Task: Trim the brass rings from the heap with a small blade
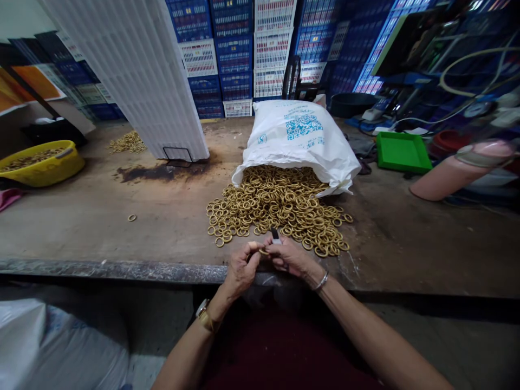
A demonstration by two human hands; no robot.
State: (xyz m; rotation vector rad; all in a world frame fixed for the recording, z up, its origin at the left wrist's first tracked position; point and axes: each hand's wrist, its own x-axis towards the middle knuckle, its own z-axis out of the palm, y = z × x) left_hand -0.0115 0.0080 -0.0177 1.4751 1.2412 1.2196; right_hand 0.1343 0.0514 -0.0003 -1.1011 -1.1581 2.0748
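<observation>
My left hand (242, 268) is closed, pinching a brass-coloured ring (263, 252) between thumb and fingers at the table's front edge. Close against it, my right hand (291, 257) is wrapped round a small flat tool (275, 236) with a black end and a pale grey part; its exact kind is hard to make out. Just beyond both hands spreads a heap of brass-coloured rings (280, 208). They spill from the mouth of a white woven sack (296, 132) lying on its side.
On the worktable (170, 227) a single ring (132, 218) lies to the left. A yellow basin (44, 168) of rings stands far left, near a small ring pile (128, 142). A white corrugated post (150, 70) rises behind. At right are a green tray (403, 151) and a pink bottle (450, 172).
</observation>
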